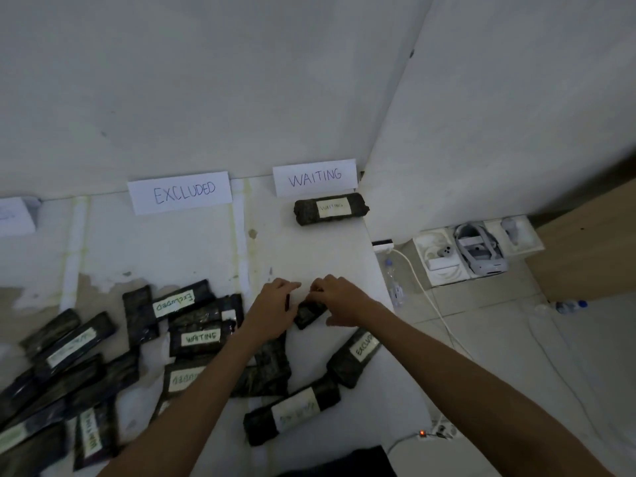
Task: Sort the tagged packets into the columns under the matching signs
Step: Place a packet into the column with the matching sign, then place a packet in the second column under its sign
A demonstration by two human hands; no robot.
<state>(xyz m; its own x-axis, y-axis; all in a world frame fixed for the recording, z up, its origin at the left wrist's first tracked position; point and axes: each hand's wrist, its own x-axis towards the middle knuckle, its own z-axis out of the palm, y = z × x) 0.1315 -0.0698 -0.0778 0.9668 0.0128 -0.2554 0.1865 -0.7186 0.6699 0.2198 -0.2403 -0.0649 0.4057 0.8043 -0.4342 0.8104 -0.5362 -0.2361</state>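
1. A dark, mottled packet (309, 313), its tag hidden, lies mid-table in the right column. The left hand (275, 304) and right hand (339, 299) grip it, fingers curled round its ends.
2. The table (309, 256) is white and worn, and stands in a corner of white walls.
3. Two signs are readable: the EXCLUDED sign (180, 192) and the WAITING sign (315, 177). One sorted packet (330, 208) lies under WAITING. Over ten lie in the loose pile (137, 356), near left.

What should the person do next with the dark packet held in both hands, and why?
Probably turn the packet until its tag faces up. The left hand and right hand hold it in the column below the WAITING sign, but no tag shows on its visible side, so there is no telling yet which sign it belongs under.
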